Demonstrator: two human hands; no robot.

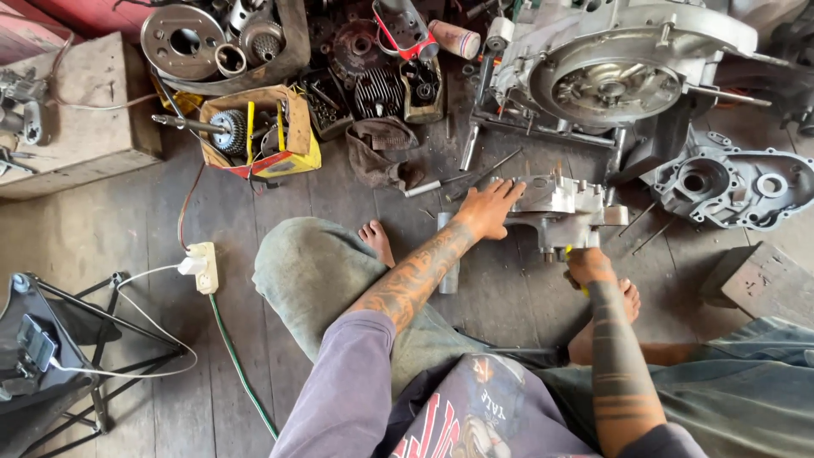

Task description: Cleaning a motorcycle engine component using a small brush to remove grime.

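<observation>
- The small silver cast-metal engine casing (560, 210) lies on the dark wooden floor (127, 237).
- Left hand (487, 208) rests spread flat on the casing's left end.
- Right hand (588, 265), just below it, grips a yellow-handled tool (568, 252).

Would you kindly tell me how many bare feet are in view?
2. One bare foot rests on the floorboards beside the left hand; the other bare foot lies just behind the right hand, partly hidden.
</observation>
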